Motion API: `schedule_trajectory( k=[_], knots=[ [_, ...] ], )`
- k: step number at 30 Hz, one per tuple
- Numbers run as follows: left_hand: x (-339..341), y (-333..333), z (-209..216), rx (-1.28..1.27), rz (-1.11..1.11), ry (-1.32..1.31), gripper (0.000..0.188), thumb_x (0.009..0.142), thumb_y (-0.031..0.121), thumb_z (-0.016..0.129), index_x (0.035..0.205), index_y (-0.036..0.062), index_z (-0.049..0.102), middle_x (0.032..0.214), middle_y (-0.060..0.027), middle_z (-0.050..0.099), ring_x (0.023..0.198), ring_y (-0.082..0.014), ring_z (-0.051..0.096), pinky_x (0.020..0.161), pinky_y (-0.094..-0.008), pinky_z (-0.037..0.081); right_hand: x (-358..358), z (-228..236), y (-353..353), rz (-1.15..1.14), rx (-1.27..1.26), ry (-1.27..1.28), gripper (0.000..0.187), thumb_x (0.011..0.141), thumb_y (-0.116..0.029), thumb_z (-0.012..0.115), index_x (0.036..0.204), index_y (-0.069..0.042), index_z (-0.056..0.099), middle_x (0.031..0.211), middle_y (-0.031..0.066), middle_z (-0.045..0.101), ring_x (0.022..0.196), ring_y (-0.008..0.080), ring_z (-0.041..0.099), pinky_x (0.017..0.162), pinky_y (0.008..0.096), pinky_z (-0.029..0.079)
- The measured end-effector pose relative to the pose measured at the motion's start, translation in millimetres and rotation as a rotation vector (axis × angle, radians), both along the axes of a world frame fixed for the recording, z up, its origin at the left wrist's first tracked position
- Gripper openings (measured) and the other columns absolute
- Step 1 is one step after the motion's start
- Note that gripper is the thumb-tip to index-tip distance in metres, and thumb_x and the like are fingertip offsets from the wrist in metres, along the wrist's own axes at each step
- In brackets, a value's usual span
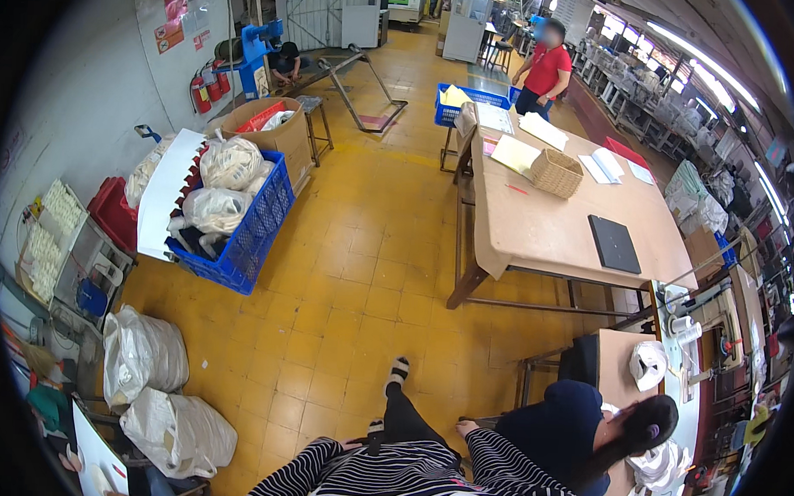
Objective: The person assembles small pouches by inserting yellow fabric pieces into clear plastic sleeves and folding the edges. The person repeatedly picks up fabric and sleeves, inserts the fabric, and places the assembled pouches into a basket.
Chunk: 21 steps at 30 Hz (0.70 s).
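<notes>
My left hand hangs beside my dark trousers, its fingers loosely stretched and nothing seen in them. Out to the right, my right hand is small in view with fingers partly bent; no held thing shows. It is close to the back of a seated person in a dark top, and I cannot tell whether it touches anything there. Striped sleeves cover both my arms. One sandalled foot is stretched forward on the yellow tiled floor.
Ahead right stands a covered table with a wicker basket, papers and a black flat board. On the left are a blue crate of bagged goods and white sacks. A person in red stands beyond the table.
</notes>
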<state>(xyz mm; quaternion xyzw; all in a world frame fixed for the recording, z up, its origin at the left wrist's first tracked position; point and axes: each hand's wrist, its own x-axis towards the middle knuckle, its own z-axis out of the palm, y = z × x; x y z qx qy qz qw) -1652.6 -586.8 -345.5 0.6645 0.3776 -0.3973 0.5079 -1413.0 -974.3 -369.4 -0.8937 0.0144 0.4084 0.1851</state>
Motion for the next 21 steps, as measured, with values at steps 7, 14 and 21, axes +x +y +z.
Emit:
schedule_trajectory(
  k=[7, 14, 21],
  knots=[
    [93, 53, -9, -0.085, 0.012, 0.024, 0.026, 0.088, 0.02, 0.055, 0.109, 0.0051, 0.062, 0.1, -0.0113, 0.065, 0.081, -0.0207, 0.062, 0.075, -0.0354, 0.051, 99, 1, 99, -0.122, 0.136, 0.155, 0.033, 0.086, -0.023, 0.057, 0.111, -0.002, 0.066, 0.092, 0.0105, 0.07, 0.08, 0.0162, 0.067, 0.072, 0.0265, 0.053],
    [236, 153, -1, -0.069, 0.03, 0.121, 0.027, 0.088, 0.019, 0.054, 0.11, 0.0047, 0.061, 0.1, -0.0115, 0.065, 0.081, -0.0211, 0.062, 0.074, -0.0356, 0.052, 232, -9, 167, 0.128, 0.039, 0.171, 0.045, 0.079, -0.046, 0.061, 0.111, -0.015, 0.067, 0.106, 0.0118, 0.068, 0.095, 0.027, 0.064, 0.087, 0.0362, 0.049],
    [403, 271, 7, 0.16, 0.229, -0.261, 0.029, 0.09, 0.023, 0.052, 0.113, 0.005, 0.058, 0.102, -0.0124, 0.064, 0.082, -0.0233, 0.063, 0.071, -0.0371, 0.054, 406, 6, 258, -0.034, 0.083, 0.192, 0.033, 0.086, -0.031, 0.057, 0.101, -0.003, 0.068, 0.09, 0.0093, 0.07, 0.071, 0.0172, 0.067, 0.07, 0.0298, 0.053]
  ],
)
